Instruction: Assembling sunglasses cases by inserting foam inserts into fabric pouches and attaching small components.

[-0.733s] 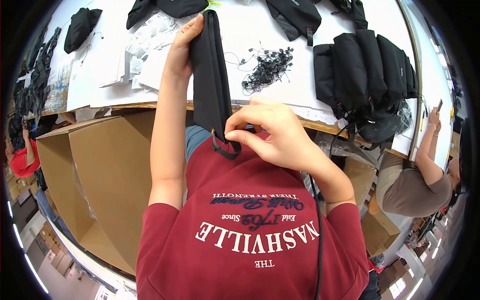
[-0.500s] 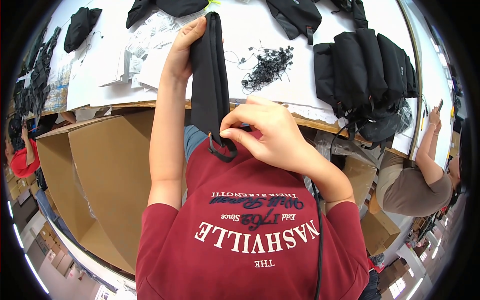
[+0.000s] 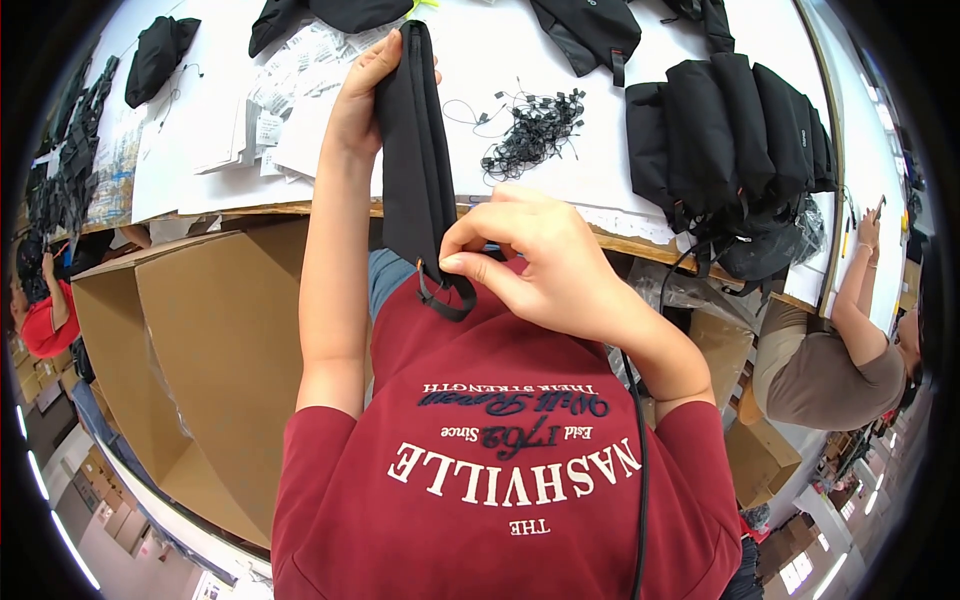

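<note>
A long, narrow black fabric bag (image 3: 405,160) hangs upright between my hands, with a lengthwise seam or zipper along its right side. My left hand (image 3: 362,100) is closed round its upper end, thumb on top. At its lower corner, my right hand (image 3: 540,262) pinches the edge between thumb and forefinger; the exact part pinched is hidden. A black strap loop (image 3: 455,310) dangles below that corner, against my maroon shirt, with a small orange tab beside it. On the white table (image 3: 590,165) beyond lies a tangle of thin black cords (image 3: 535,130) with small tags.
Several black bags (image 3: 712,130) are stacked at the table's right; other black bags (image 3: 590,30) lie at the back. White label sheets (image 3: 290,85) spread on the left. A large open cardboard box (image 3: 230,340) stands below the table's left edge. Another person (image 3: 825,365) works at the right.
The bag's upper end and my left hand have shifted slightly left. My right hand keeps its pinch at the lower corner, almost still.
</note>
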`<state>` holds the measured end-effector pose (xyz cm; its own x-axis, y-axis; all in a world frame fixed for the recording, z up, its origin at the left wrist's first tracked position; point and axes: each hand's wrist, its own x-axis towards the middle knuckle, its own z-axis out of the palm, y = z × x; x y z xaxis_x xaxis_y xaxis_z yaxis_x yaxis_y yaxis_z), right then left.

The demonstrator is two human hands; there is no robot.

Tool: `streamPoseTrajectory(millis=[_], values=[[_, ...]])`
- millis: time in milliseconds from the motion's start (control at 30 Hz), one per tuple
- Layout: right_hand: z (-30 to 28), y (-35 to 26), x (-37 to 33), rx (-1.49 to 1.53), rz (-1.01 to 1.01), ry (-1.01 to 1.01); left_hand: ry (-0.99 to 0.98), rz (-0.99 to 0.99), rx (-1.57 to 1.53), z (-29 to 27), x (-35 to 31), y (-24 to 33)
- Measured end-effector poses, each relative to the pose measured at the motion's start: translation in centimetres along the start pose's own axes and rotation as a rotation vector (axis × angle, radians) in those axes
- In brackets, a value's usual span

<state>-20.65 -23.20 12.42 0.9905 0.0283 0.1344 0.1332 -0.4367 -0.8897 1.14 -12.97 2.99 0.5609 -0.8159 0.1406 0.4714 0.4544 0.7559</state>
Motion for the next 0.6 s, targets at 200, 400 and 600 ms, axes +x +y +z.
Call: streamPoseTrajectory(millis=[200,400,600], values=[[-1.7,0.6,1.1,-0.371,-0.190,0.167,0.301,-0.054,0.036,1.0,-0.9,1.4],[-4.1,-1.4,0.2,-0.633,-0.173,-0.064,0.501,-0.330,-0.363,-0.1,-4.1,1.5],[-4.8,1.5,-0.3,-0.637,-0.265,0.270,0.501,-0.530,-0.490,4.1,-8.0,-1.1]])
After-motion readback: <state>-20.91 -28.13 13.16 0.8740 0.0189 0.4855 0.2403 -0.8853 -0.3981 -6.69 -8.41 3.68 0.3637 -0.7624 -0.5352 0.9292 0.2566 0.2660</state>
